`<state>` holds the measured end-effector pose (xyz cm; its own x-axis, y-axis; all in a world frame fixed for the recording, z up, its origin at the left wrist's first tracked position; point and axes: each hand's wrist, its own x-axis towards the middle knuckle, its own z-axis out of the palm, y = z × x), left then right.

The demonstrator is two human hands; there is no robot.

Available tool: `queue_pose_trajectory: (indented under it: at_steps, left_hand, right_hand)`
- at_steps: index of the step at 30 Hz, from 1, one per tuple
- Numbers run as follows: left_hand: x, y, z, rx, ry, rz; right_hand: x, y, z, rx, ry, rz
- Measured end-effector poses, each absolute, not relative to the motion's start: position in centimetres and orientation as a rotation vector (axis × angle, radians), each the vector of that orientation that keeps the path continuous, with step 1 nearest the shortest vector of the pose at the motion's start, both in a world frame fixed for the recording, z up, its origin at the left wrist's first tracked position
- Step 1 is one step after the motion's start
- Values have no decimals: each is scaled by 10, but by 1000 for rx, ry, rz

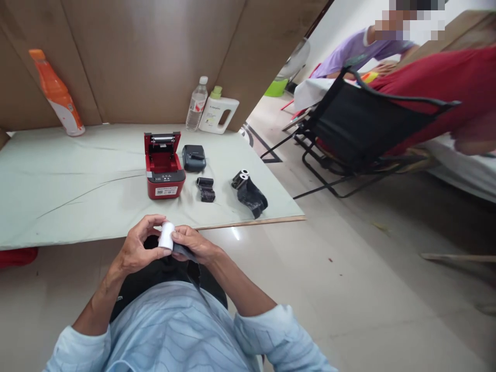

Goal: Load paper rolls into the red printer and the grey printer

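Observation:
A small white paper roll point(167, 236) is held between my hands, just off the table's front edge. My left hand point(135, 248) grips it at both ends, thumb below and fingers above. The thumb and fingers of my right hand point(196, 245) close on its right side and on a dark strip point(185, 251) that hangs toward my lap. Ahead on the table stands a red receipt printer point(166, 178), its lid raised and its inside bare. To its right lie a crumpled black wrapper point(205, 189) and black-covered rolls point(241, 179) with a loose black sheet point(253, 199).
Behind the red printer sits a small black device point(194, 157). An orange bottle point(58, 95), a clear bottle point(197, 105) and a white jug point(218, 113) stand along the cardboard wall point(155, 57). A black folding chair point(372, 111) and other people are at the right.

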<state>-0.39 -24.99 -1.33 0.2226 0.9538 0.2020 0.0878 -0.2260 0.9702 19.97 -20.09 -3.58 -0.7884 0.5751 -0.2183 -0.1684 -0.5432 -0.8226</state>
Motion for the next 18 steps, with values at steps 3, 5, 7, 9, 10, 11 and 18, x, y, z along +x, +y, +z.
queue_pose_trajectory:
  at_steps: [3,5,7,9,10,11,18]
  left_hand:
    - [-5,-247,-11,1655,1035,1105]
    - [-5,-244,-1,1892,1048,983]
    - [-2,-239,13,2187,1084,770]
    - [2,-236,24,2403,1136,540]
    - [4,-234,26,2450,1147,475]
    - [6,-233,28,2450,1140,473]
    - [2,-232,22,2086,1040,857]
  right_hand:
    - [201,-200,-39,-681,-1211,2336]
    - [204,-197,-38,-737,-1289,2301]
    - [206,-195,-35,-814,-1379,2192]
    - [206,-193,-34,-866,-1446,2043]
    - [207,-192,-34,-882,-1450,1993]
    - [208,-192,-34,-888,-1430,1988]
    - [216,-193,-33,-752,-1268,2269]
